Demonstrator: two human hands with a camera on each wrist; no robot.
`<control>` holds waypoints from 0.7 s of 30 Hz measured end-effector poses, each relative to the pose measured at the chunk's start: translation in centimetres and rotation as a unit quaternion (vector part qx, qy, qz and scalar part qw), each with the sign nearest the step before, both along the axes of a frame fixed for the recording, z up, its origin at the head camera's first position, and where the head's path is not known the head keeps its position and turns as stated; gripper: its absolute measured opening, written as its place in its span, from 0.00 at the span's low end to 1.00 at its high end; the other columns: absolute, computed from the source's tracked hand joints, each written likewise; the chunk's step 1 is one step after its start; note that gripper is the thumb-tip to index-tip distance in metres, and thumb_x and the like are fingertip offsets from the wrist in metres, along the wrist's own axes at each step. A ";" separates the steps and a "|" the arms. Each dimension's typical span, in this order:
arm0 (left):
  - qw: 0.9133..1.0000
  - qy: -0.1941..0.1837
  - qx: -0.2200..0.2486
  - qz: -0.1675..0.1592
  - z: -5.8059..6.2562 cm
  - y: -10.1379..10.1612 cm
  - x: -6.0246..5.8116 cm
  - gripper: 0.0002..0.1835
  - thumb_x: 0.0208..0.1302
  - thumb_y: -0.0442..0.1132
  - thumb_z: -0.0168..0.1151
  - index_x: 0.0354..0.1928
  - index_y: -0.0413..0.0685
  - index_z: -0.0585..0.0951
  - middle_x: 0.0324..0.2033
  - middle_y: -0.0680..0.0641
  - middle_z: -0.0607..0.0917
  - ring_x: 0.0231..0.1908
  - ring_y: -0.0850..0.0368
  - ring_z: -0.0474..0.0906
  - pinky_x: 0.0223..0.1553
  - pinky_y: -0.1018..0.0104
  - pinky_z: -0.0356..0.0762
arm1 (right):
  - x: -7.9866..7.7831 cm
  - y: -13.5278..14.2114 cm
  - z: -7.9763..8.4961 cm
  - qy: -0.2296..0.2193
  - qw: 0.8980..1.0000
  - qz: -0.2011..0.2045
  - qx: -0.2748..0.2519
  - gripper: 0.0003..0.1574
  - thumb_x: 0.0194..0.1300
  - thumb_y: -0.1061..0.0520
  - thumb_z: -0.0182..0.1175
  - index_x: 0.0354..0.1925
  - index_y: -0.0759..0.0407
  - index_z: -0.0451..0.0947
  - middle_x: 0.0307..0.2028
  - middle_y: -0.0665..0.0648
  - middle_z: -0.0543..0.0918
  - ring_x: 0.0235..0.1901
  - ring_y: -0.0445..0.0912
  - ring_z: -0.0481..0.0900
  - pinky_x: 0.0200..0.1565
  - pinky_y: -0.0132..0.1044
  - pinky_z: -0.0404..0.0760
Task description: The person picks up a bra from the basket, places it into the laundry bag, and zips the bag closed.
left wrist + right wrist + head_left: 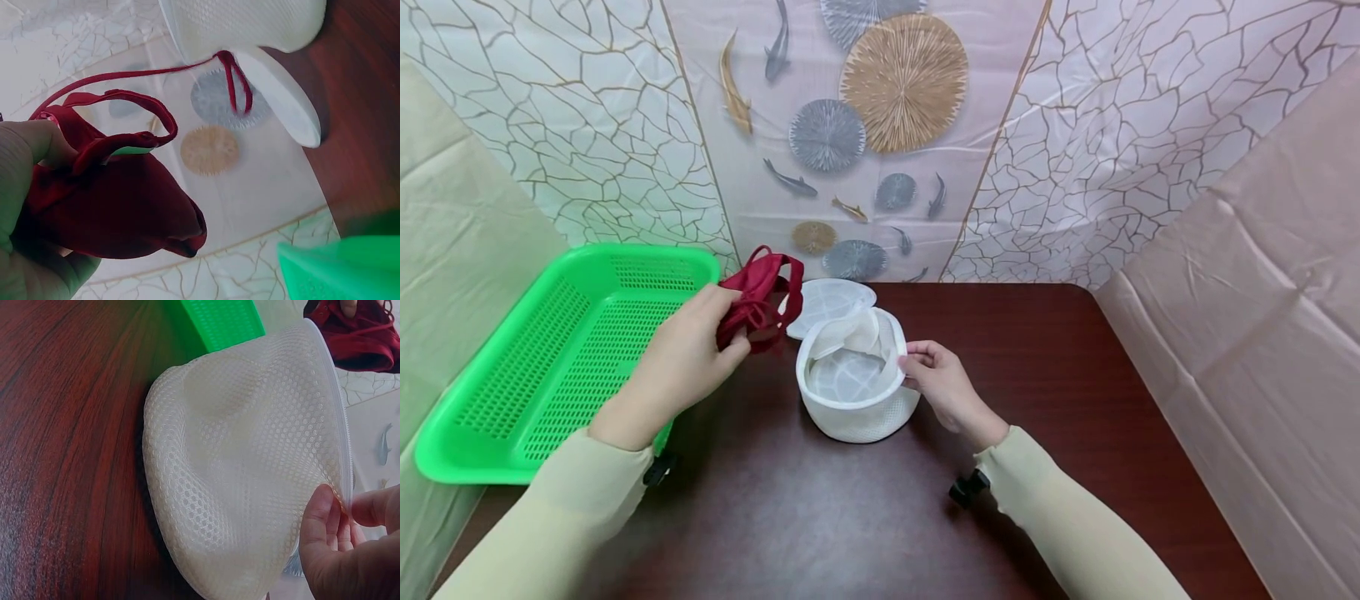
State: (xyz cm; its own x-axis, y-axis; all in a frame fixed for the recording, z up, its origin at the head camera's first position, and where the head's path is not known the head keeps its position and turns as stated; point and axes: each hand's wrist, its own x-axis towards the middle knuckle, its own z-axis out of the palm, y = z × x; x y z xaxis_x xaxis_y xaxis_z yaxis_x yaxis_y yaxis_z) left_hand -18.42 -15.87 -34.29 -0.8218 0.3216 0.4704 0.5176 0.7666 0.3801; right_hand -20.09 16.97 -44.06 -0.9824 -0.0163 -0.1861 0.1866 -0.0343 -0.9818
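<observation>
In the head view my left hand (pixel 688 354) holds a bunched dark red bra (pixel 757 296) up beside the open mesh laundry bag (pixel 857 412). The left wrist view shows its folded cup (pixel 125 206), a curved band and a thin strap trailing off. The white bag stands on the table, round and honeycomb-textured, and its inner wall sags inward. Its round lid (pixel 831 300) is folded back behind it. With thumb and fingers my right hand (pixel 943 383) pinches the zippered rim (pixel 342 434) on the bag's right side.
A green plastic basket (pixel 445 433) with perforated sides stands at the left of the dark wooden table (pixel 820 517), partly behind my left forearm. A patterned cloth wall (pixel 760 225) rises along the table's back edge, and plain cloth (pixel 1247 308) hangs on the right.
</observation>
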 end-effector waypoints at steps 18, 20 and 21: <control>0.989 0.101 0.041 -0.101 -1.5 4.7 -0.3 0.16 0.54 0.32 0.60 0.48 0.43 0.76 0.39 0.47 0.76 0.40 0.52 0.71 0.39 0.57 0.76 | 0.2 -0.1 0.0 0.015 1.000 0.012 0.001 0.15 0.66 0.67 0.58 0.50 0.71 0.72 0.38 0.61 0.79 0.37 0.46 0.80 0.40 0.39 0.82; 0.989 0.097 0.037 -0.108 -1.9 5.2 -0.2 0.17 0.54 0.32 0.60 0.48 0.43 0.76 0.40 0.47 0.77 0.41 0.52 0.72 0.40 0.57 0.76 | 0.3 -0.1 0.0 0.015 1.000 0.012 0.000 0.15 0.66 0.67 0.58 0.50 0.71 0.72 0.38 0.61 0.79 0.37 0.46 0.80 0.40 0.39 0.82; 0.988 0.095 0.036 -0.112 -2.1 5.5 -0.2 0.17 0.54 0.31 0.60 0.48 0.42 0.76 0.40 0.47 0.77 0.42 0.52 0.72 0.41 0.57 0.76 | 0.3 -0.1 -0.1 0.015 1.000 0.012 0.000 0.15 0.66 0.67 0.58 0.50 0.71 0.72 0.38 0.61 0.79 0.36 0.46 0.80 0.40 0.39 0.82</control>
State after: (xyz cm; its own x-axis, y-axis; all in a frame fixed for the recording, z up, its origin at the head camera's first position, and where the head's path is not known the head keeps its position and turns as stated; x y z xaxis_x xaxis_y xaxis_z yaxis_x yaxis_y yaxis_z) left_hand -18.63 -10.39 -36.43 -0.6275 0.4462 0.6381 0.7392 0.5990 0.3080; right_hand -19.81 16.89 -44.16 -0.9869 -0.0401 -0.1563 0.1575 -0.0299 -0.9871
